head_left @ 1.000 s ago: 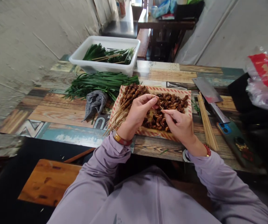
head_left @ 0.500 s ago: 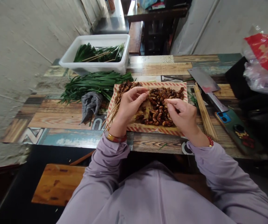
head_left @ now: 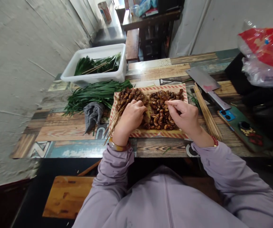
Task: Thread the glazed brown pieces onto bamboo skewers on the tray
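Glossy dark-brown curled pieces of food (head_left: 160,118) lie loose on a shallow tray with a red-and-white striped rim (head_left: 150,134). On the tray's left side are bunched brown pieces on thin sticks (head_left: 129,95), whose bare ends stick out toward me. My left hand (head_left: 133,115) is closed, its fingers curled down over the middle of the tray beside the skewered pieces; what its fingertips hold is hidden. Above the loose pieces on the right, my right hand (head_left: 183,114) is closed in a pinch; anything between thumb and forefinger is too small to make out.
Bare wooden skewers (head_left: 206,110) lie right of the tray, then a cleaver (head_left: 206,82) and a phone (head_left: 243,128). Left are long green leaves (head_left: 100,91), a grey cloth (head_left: 93,115) and a white plastic tub (head_left: 93,77). A red plastic bag (head_left: 266,47) is at the far right.
My left hand has turned palm down and its fingers have curled toward the tray. The right hand keeps its pinch in nearly the same place. The whole view has shifted slightly.
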{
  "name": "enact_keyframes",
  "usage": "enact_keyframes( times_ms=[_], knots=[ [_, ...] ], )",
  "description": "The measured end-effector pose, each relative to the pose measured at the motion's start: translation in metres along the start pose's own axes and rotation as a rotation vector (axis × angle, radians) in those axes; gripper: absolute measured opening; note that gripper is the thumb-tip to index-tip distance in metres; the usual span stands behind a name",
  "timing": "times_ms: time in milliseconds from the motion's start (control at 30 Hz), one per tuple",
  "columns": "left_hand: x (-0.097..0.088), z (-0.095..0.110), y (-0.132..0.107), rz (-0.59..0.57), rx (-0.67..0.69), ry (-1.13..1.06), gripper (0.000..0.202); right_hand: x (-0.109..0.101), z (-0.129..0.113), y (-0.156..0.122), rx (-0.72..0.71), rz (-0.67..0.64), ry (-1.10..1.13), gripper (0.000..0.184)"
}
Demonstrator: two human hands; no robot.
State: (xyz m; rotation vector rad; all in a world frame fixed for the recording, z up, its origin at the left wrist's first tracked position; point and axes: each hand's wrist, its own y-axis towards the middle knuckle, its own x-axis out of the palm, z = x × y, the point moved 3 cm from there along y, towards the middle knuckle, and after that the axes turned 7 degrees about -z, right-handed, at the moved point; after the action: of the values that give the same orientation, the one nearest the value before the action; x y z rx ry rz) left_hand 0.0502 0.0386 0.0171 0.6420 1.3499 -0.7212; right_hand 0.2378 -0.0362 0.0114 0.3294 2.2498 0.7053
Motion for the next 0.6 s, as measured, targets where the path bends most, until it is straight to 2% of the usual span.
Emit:
enact_keyframes(
  times_ms=[67, 167, 300, 367, 533, 600],
  knots=[
    [0.001, 0.0, 0.002, 0.026, -0.01, -0.025, 0.021, 0.0, 0.0, 0.0, -0.004, 0.001, 0.001, 0.019],
    [0.001, -0.003, 0.004, 0.137, -0.007, -0.18, 0.018, 0.0, 0.0, -0.001, -0.004, 0.005, -0.004, 0.019],
    [0.001, -0.009, 0.005, 0.265, -0.088, -0.349, 0.014, -0.001, -0.001, -0.001, 0.003, 0.002, -0.009, 0.018],
    [0.002, -0.009, 0.005, 0.27, -0.109, -0.374, 0.014, -0.001, -0.002, -0.001, 0.001, -0.001, -0.007, 0.019],
    [0.008, -0.001, 0.008, 0.166, -0.015, -0.349, 0.02, -0.001, -0.001, -0.001, 0.027, -0.014, -0.027, 0.019],
    [0.01, 0.002, 0.012, 0.185, -0.016, -0.32, 0.022, -0.001, -0.001, 0.0, 0.037, -0.024, -0.039, 0.02]
  ],
)
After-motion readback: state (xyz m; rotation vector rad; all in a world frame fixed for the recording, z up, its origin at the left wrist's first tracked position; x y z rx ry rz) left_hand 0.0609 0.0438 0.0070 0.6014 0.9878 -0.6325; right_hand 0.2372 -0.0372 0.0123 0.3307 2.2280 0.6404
